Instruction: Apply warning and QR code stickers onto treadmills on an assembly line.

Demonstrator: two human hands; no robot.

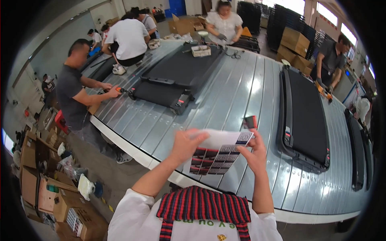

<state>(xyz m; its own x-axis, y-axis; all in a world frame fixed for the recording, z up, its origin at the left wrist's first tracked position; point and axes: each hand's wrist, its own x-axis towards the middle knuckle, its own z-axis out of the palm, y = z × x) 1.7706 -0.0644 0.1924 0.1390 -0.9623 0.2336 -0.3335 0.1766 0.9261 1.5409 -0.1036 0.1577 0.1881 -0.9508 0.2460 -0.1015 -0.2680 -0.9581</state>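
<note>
Above the metal tabletop I hold up a sheet of printed labels (216,157), white across its upper part with red, black and grey printed blocks below. My left hand (187,144) grips its upper left edge, thumb on the face and fingers partly hidden behind. At the opposite edge my right hand (254,154) is closed on the sheet, its thumb bent over the front. A small black-and-red label (250,121) stands up at my right fingertips; whether it is loose from the sheet I cannot tell.
Flat black belt machines like walking pads lie on the ribbed metal table (237,96), one belt machine (302,116) at right and another (173,76) beyond my left hand. A person (76,86) at left works with an orange power tool (119,90). Cardboard boxes (76,205) crowd the floor lower left.
</note>
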